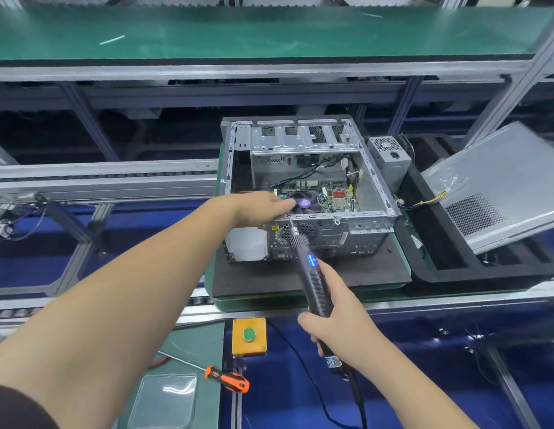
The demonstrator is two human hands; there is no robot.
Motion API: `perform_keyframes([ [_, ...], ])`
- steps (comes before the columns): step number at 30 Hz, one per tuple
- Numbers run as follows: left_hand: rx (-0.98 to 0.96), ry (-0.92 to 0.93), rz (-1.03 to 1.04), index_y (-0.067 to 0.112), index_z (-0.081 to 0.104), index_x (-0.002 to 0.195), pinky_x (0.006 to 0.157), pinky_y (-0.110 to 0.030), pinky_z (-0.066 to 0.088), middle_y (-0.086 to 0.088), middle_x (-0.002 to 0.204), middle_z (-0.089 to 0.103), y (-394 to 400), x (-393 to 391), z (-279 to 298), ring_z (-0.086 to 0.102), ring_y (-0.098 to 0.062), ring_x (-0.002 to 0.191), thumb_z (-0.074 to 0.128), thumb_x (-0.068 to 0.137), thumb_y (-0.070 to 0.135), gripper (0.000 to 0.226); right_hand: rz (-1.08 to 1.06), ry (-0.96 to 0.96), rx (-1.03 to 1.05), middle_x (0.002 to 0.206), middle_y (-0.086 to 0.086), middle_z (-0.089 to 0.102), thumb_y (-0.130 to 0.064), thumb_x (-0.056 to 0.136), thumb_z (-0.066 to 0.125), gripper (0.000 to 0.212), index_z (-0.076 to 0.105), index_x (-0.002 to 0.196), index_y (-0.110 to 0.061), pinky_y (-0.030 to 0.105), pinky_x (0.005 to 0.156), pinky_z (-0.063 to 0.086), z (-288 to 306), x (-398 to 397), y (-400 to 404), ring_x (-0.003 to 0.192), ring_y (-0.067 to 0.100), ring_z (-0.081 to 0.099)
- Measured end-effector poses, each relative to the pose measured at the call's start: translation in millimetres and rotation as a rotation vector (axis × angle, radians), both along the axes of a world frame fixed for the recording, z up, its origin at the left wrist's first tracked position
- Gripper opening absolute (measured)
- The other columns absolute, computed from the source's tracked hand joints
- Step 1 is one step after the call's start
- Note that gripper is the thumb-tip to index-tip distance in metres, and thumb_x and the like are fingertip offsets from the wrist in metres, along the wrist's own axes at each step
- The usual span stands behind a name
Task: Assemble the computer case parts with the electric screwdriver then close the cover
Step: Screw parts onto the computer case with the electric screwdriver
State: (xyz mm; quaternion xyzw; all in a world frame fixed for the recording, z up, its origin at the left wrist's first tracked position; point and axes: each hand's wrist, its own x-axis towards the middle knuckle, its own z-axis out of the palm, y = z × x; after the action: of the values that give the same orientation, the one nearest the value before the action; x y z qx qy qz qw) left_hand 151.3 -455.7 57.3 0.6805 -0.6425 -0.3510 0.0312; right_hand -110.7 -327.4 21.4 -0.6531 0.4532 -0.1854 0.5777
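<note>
right hand (340,328) gripping electric screwdriver (312,280), open case (306,193)

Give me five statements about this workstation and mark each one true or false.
1. The right hand grips the electric screwdriver. True.
2. The cover is already on the computer case. False: it leans in the black tray to the right, and the case is open.
3. The left hand reaches to the case's near edge by the screwdriver tip. True.
4. The orange-handled screwdriver is inside the case. False: it lies on the near bench.
5. The button on the yellow box is red. False: it is green.
</note>
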Motion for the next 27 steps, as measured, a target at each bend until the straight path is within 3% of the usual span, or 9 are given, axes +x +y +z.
perform_keyframes([
  [2, 0.135, -0.019, -0.001, 0.02, 0.057, 0.113, 0.1, -0.041, 0.048, -0.003, 0.121, 0.06, -0.8, -7.3, 4.0, 0.061, -0.023, 0.111, 0.025, 0.09, 0.082, 0.072, -0.001, 0.003, -0.013, 0.103, -0.001, 0.067, -0.032, 0.068, 0.068, 0.092, 0.03, 0.14, -0.074, 0.03, 0.052, 0.056, 0.1, -0.8, -0.9, 0.058, 0.012, 0.064],
  [4, 0.157, 0.002, -0.004, 0.015, 0.06, 0.129, 0.099, -0.044, 0.053, -0.007, 0.126, 0.06, 0.6, -7.7, 8.0, 0.062, -0.025, 0.11, 0.029, 0.094, 0.078, 0.078, -0.001, 0.012, -0.019, 0.102, -0.002, 0.067, -0.031, 0.068, 0.068, 0.092, 0.03, 0.139, -0.075, 0.029, 0.053, 0.056, 1.2, -1.8, -1.5, 0.059, 0.011, 0.064],
  [7, 0.087, -0.021, -0.053, 0.02, 0.065, 0.124, 0.102, -0.049, 0.052, -0.003, 0.117, 0.061, 2.9, -0.5, 12.4, 0.066, -0.03, 0.105, 0.035, 0.098, 0.072, 0.065, -0.003, 0.001, -0.014, 0.092, -0.005, 0.068, -0.029, 0.068, 0.067, 0.091, 0.032, 0.138, -0.074, 0.033, 0.053, 0.058, 1.8, -1.6, -0.4, 0.057, 0.014, 0.063],
  [9, 0.071, 0.084, -0.03, 0.022, 0.067, 0.116, 0.093, -0.047, 0.059, 0.003, 0.114, 0.059, 3.0, 4.4, 13.0, 0.067, -0.027, 0.102, 0.044, 0.101, 0.06, 0.047, -0.001, -0.006, -0.006, 0.087, -0.004, 0.069, -0.028, 0.068, 0.067, 0.091, 0.033, 0.14, -0.073, 0.033, 0.052, 0.058, 3.2, -1.8, 1.1, 0.056, 0.015, 0.062],
  [11, 0.07, 0.209, 0.002, 0.018, 0.067, 0.101, 0.082, -0.044, 0.064, 0.0, 0.1, 0.06, 4.2, 7.8, 13.9, 0.065, -0.02, 0.086, 0.052, 0.102, 0.048, 0.033, 0.005, -0.005, -0.002, 0.09, -0.001, 0.067, -0.028, 0.068, 0.067, 0.091, 0.032, 0.141, -0.071, 0.031, 0.052, 0.057, 4.9, -2.2, 2.9, 0.054, 0.014, 0.061],
  [15, 0.036, 0.211, -0.035, 0.021, 0.066, 0.09, 0.085, -0.043, 0.058, -0.001, 0.087, 0.062, 8.4, 12.1, 16.4, 0.059, -0.018, 0.077, 0.056, 0.1, 0.039, 0.023, 0.022, 0.006, 0.012, 0.098, 0.001, 0.065, -0.025, 0.073, 0.068, 0.09, 0.031, 0.139, -0.073, 0.031, 0.053, 0.057, 3.7, -3.2, 8.3, 0.056, 0.012, 0.06],
  [18, 0.012, 0.126, -0.07, 0.029, 0.072, 0.105, 0.096, -0.037, 0.049, 0.008, 0.104, 0.07, 11.2, 14.5, 21.1, 0.063, -0.012, 0.093, 0.056, 0.101, 0.036, 0.017, 0.034, 0.026, 0.026, 0.104, 0.0, 0.064, -0.025, 0.073, 0.068, 0.091, 0.03, 0.14, -0.073, 0.031, 0.053, 0.058, -0.9, -3.0, 12.8, 0.058, 0.011, 0.062],
  [22, -0.025, -0.012, -0.117, 0.031, 0.065, 0.137, 0.108, -0.029, 0.039, 0.013, 0.139, 0.061, 17.1, 15.1, 28.7, 0.057, -0.01, 0.12, 0.054, 0.103, 0.037, 0.035, 0.037, 0.029, 0.034, 0.106, 0.001, 0.064, -0.026, 0.072, 0.068, 0.092, 0.029, 0.139, -0.074, 0.03, 0.053, 0.058, -4.8, 1.4, 15.4, 0.06, 0.01, 0.063],
  [27, -0.031, 0.032, -0.084, 0.032, 0.063, 0.139, 0.108, -0.036, 0.047, 0.011, 0.127, 0.067, 25.5, 12.8, 25.2, 0.063, -0.012, 0.117, 0.049, 0.106, 0.034, 0.036, 0.026, 0.032, 0.029, 0.101, 0.002, 0.066, -0.027, 0.07, 0.067, 0.089, 0.031, 0.136, -0.075, 0.032, 0.052, 0.058, -6.0, 7.9, 15.3, 0.059, 0.012, 0.063],
])
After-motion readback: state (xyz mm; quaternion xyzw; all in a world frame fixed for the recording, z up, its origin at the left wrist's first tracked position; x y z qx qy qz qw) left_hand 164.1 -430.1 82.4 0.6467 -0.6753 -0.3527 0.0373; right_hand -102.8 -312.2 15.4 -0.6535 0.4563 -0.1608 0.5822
